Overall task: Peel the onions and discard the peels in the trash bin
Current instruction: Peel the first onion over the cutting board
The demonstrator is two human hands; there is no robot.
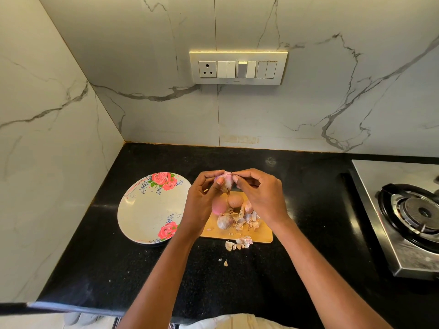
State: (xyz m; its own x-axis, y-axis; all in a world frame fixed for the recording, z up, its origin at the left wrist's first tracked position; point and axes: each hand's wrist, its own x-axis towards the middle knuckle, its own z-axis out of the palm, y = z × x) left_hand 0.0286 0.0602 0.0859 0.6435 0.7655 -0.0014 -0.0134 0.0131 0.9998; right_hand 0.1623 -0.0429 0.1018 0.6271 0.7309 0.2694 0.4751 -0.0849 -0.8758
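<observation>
White stone walls with grey lines stood behind a black counter (297,186). On the wall was a switch board (238,67) with a plug hole. At the right edge sat a steel gas stove (403,222).

Both hands were up over a wooden cutting board (261,236). The left hand (202,203) held a small onion (225,180) from the side, with its fingers curled round it and the thumb on the front. The right hand (261,195) pinched the top of the same onion with its thumb and first finger. A thin bit of skin hung down under the onion.

More onions lay on the board below the hands. A pink peeled one (218,207) was partly hidden by the left wrist. A tan one (235,201) sat just beside it. A purple-grey one (224,222) lay nearer the person. Loose peels (249,220) were piled on the board beside that one. Some peels (240,243) had spilled onto the counter at the near edge of the board, and a tiny scrap (225,263) lay nearer still.

A white plate (142,210) with pink roses sat left of the board.
</observation>
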